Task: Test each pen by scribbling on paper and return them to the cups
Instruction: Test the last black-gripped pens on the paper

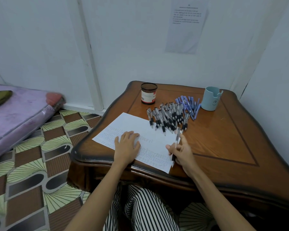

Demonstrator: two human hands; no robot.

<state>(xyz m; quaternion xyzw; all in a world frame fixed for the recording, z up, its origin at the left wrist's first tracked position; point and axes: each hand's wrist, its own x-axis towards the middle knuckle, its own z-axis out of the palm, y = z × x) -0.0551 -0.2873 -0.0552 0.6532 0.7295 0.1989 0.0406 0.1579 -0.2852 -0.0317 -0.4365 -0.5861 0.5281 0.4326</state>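
Right hand (181,151) pinches a black-grip pen (177,135), tip at the paper (128,121); left hand (127,145) spread flat, pinning it. I'd say scribble step; next, likely mesh cup (148,93).

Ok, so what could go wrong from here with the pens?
The pen in the right hand points at the very edge of the paper, near the front rim of the table, so a scribble might run onto the wood. The loose pile of pens lies close behind that hand; a careless reach could scatter them or mix tested with untested.
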